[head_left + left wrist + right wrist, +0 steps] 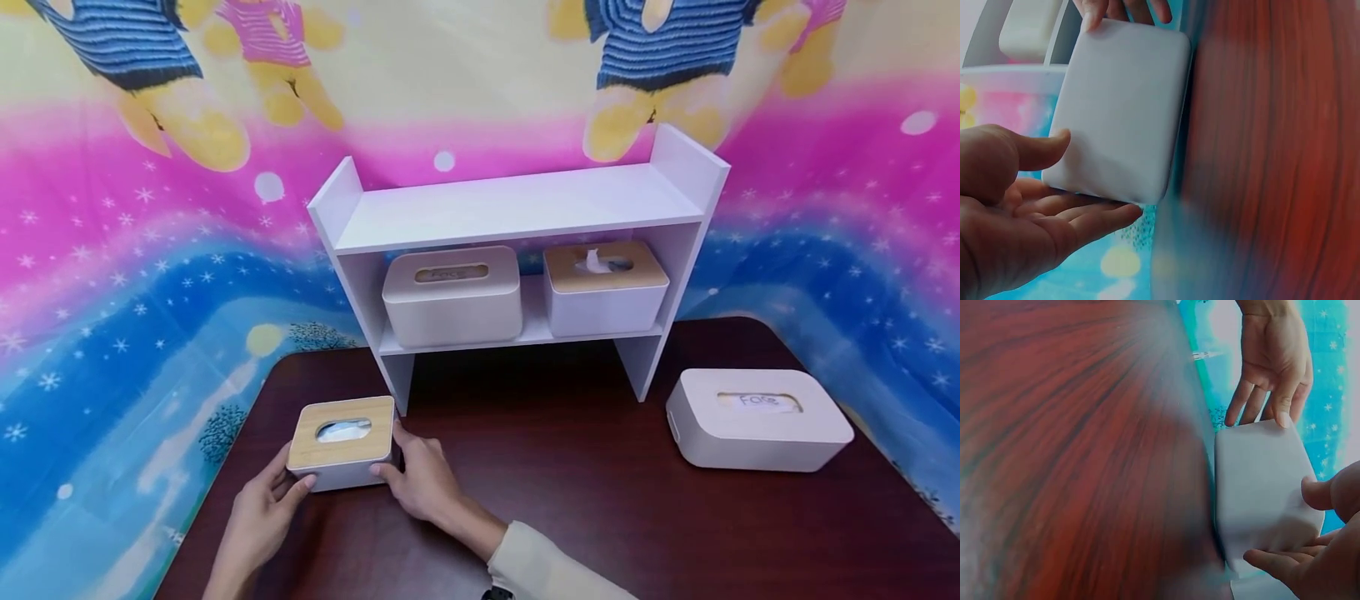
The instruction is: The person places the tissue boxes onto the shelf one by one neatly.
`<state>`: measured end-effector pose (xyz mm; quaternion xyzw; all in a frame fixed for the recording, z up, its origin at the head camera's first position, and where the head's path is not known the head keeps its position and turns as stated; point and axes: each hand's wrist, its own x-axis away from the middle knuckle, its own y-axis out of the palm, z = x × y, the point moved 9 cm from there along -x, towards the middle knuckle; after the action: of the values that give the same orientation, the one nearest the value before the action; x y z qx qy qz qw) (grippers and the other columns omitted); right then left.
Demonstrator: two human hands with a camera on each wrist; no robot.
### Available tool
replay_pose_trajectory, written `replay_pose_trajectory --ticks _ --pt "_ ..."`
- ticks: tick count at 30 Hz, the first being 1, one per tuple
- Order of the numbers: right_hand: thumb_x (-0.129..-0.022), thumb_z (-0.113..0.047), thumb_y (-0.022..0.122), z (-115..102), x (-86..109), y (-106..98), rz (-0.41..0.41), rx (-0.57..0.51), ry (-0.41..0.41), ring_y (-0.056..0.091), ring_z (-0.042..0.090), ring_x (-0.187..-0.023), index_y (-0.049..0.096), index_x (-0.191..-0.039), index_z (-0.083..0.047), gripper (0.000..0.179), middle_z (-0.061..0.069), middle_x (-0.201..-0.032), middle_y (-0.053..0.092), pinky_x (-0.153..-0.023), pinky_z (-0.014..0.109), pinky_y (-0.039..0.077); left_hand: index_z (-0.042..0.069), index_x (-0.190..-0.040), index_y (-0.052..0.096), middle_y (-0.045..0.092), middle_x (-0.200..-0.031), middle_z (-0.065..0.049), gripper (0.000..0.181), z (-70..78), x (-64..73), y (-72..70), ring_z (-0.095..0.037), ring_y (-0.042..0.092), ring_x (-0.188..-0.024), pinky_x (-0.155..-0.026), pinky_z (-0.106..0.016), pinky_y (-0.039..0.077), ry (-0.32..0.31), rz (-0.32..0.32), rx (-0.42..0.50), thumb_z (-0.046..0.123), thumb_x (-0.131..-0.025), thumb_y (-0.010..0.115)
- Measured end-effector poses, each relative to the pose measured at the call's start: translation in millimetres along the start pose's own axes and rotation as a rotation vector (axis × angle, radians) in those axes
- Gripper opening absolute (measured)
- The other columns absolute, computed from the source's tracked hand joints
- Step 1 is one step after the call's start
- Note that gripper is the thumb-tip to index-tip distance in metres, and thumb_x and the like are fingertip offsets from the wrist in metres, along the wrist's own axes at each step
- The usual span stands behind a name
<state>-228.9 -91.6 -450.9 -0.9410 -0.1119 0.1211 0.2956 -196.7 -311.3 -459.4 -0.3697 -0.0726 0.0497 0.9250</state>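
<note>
- A small tissue box with a pale wood lid [341, 451] is held between two hands at the left part of a dark red-brown table [570, 500], in front of the shelf's left leg; whether its base is touched to the tabletop cannot be told.
- Its left end is gripped by the left hand [257, 518], the thumb being pressed on the grey-white front face and the fingers laid along the side.
- Its right end is gripped by the right hand [426, 477], with the thumb likewise set on the front face and the fingers placed along the right side.
- The two hands are kept apart by the box's width.
- Through the oval slot of the lid, a pale, shiny packet can be seen.
- The right forearm is covered by a cream sleeve [551, 571], below which a dark wristband [497, 593] is partly shown.
- On the lower board of a white two-tier shelf [517, 204], a cream tissue box [453, 310] is placed at left and a white tissue box with a wood lid [606, 310] at right, a tissue being raised from its slot.
- At the table's right, a long, low tissue box [757, 450] is set, "Face" being printed on its packet.
</note>
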Motion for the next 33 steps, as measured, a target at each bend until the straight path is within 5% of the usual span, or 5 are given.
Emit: replay_pose_trajectory --ticks 12,17,30,33 --pt "-0.099 -0.025 0.079 9 12.2 -28 0.087 -0.02 -0.064 0.064 0.026 -0.138 0.055 -0.153 0.005 0.066 0.018 -0.153 0.061 -0.11 0.043 0.057 0.003 -0.165 0.036 0.04 -0.165 -0.026 0.065 20.8 12.3 9.4 -0.041 0.058 -0.137 -0.101 -0.047 0.053 -0.018 0.111 0.06 0.012 -0.108 0.066" --pt "-0.099 -0.024 0.079 12 17.0 -38 0.098 -0.054 -0.067 0.068 0.019 -0.125 0.053 -0.154 0.005 0.067 0.02 -0.155 0.059 -0.1 0.037 0.061 0.003 -0.164 0.038 0.041 -0.165 -0.023 0.065 31.1 16.7 13.5 -0.038 0.058 -0.137 -0.101 -0.045 0.053 0.001 0.131 0.088 0.013 -0.107 0.068" --pt "-0.099 -0.027 0.078 24 31.1 -70 0.101 -0.063 -0.013 0.064 0.018 -0.132 0.053 -0.153 0.005 0.067 0.018 -0.154 0.059 -0.107 0.046 0.058 0.004 -0.161 0.044 0.047 -0.161 -0.02 0.059 58.4 23.1 29.2 -0.031 0.062 -0.133 -0.102 -0.045 0.056 0.065 0.09 0.081 0.015 -0.108 0.067" --pt "-0.099 -0.029 0.077 27 35.3 -79 0.108 -0.039 -0.016 0.072 0.008 -0.085 0.055 -0.153 0.004 0.066 0.021 -0.145 0.067 -0.092 0.037 0.062 0.005 -0.16 0.046 0.05 -0.159 -0.019 0.058 65.3 24.8 32.0 -0.028 0.062 -0.132 -0.102 -0.044 0.058 0.077 0.087 0.074 0.017 -0.107 0.068"
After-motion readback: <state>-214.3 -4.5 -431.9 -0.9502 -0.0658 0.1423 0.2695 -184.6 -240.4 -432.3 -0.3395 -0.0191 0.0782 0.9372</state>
